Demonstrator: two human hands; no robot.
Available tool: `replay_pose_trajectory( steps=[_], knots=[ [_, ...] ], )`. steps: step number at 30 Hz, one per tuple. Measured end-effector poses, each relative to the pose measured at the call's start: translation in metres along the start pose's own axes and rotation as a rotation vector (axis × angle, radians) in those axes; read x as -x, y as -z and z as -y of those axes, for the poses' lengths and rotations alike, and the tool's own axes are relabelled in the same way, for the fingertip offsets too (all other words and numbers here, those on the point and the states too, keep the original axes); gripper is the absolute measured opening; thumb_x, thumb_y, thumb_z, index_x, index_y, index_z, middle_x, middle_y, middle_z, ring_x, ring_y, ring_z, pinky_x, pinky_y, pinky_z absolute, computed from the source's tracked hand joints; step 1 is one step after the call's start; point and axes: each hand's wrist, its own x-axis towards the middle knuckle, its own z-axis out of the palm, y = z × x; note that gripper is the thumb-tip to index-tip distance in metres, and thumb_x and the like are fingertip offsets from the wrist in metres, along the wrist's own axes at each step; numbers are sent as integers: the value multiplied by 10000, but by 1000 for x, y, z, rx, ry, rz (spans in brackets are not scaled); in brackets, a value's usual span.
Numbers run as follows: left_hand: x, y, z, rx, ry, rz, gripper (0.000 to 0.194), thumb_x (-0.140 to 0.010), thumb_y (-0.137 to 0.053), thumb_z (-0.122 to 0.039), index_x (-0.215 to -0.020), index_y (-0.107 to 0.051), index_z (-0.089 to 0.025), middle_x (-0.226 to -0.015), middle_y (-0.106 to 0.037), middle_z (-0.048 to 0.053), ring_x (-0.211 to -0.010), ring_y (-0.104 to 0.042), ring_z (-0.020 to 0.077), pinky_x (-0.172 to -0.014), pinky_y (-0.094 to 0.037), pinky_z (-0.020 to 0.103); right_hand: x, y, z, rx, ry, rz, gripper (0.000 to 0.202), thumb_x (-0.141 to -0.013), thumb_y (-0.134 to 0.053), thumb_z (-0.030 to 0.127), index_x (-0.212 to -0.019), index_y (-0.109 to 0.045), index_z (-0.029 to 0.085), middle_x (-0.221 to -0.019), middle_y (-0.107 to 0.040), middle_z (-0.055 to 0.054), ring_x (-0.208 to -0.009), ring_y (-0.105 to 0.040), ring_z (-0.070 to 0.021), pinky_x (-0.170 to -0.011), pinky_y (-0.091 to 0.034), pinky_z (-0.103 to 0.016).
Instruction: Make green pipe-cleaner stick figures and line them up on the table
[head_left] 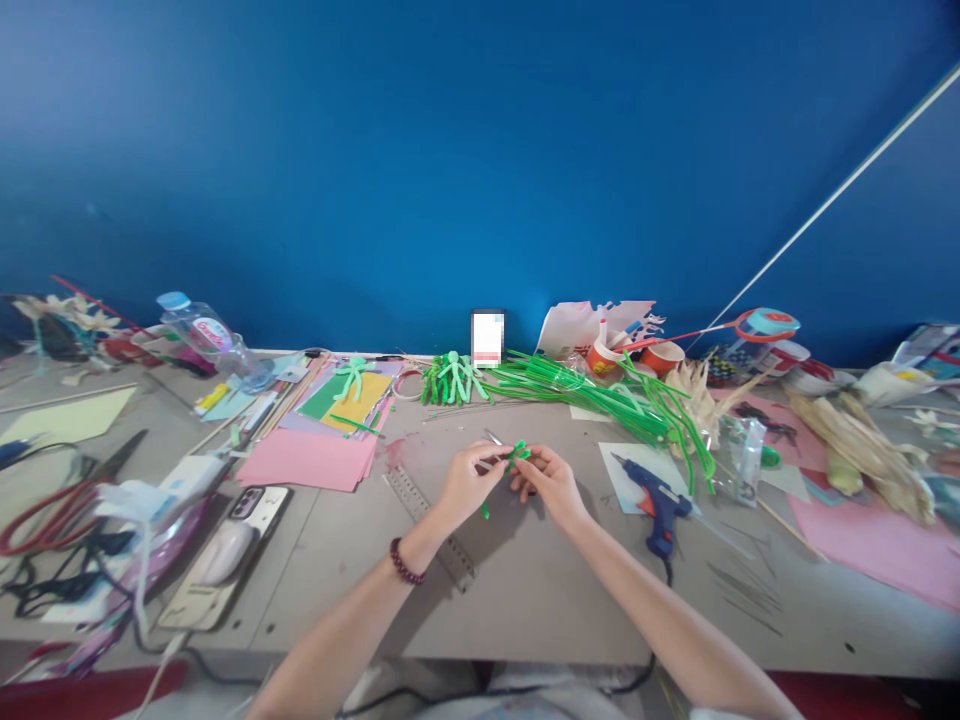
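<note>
Between my two hands, above the middle of the grey table, is a small green pipe-cleaner piece [518, 456] with looped ends. My left hand [475, 478] pinches it from the left, and the tip of a thin metal tool shows by those fingers. From the right, my right hand [551, 482] grips the same piece between thumb and fingers. A short green end hangs below my left hand. Behind the hands stand several green pipe-cleaner figures [452, 378], and a long bundle of green pipe cleaners [592, 395] lies to their right.
A metal ruler [429, 528] lies partly under my left forearm. To the right is a blue glue gun [658, 505] on white paper. Pink paper [307, 458], a phone [225, 560], red-handled scissors [64, 505] and a bottle [214, 335] are on the left. Cups [602, 357] stand at the back right.
</note>
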Motion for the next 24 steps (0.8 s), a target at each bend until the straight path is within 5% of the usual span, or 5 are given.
replay_pose_trajectory(
  steps=[16,24],
  knots=[
    [2,-3,5,-117,-96,16,288,-721,-588,-112,-983,-684,-180,-938,-647,52,-782,-614,138,-640,-504,224,-3,4,2,-30,21,-31,407,-630,-763,404,-885,-538,180,-600,-636,20,-483,-575,-107,-374,-445,-180],
    [0,-1,1,-7,70,-3,185,-773,-588,-293,-875,-665,-160,-819,-706,47,-658,-620,146,-626,-487,254,-2,1,1,114,6,-1,417,-589,-746,488,-806,-565,181,-574,-598,22,-464,-525,-99,-357,-387,-181]
  ],
)
